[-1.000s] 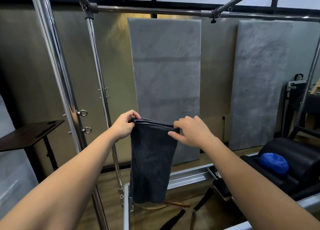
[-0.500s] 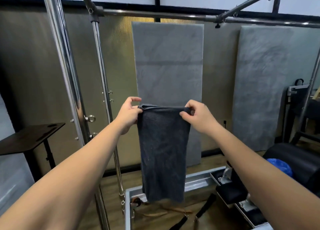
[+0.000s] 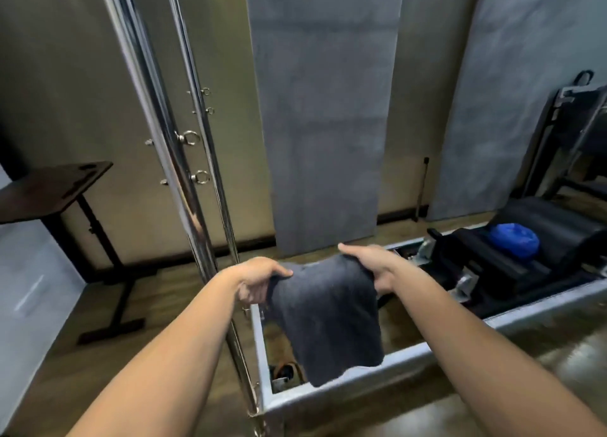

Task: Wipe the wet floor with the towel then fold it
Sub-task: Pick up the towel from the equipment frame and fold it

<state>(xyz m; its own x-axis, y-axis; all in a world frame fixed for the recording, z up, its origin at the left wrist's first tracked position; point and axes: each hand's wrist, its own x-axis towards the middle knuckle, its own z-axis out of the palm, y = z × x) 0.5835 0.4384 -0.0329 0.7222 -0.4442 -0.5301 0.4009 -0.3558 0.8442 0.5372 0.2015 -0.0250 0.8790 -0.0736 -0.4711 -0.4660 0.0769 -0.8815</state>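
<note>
A dark grey towel (image 3: pixel 328 318), folded into a narrow band, hangs in front of me at about waist height. My left hand (image 3: pixel 259 280) pinches its top left corner and my right hand (image 3: pixel 371 264) grips its top right corner. The cloth drapes down and towards me, its lower edge over the metal frame rail (image 3: pixel 348 387). The wooden floor (image 3: pixel 98 354) lies below on the left.
Two chrome uprights (image 3: pixel 184 173) with eyebolts stand just left of my left hand. A black padded carriage (image 3: pixel 512 269) with a blue ball (image 3: pixel 514 244) sits inside the frame on the right. A dark stand (image 3: pixel 62 190) is at far left. Grey panels lean on the wall.
Both hands have come down with the towel from chest height to waist height. The view has tilted down, and the towel's lower end now swings towards me.
</note>
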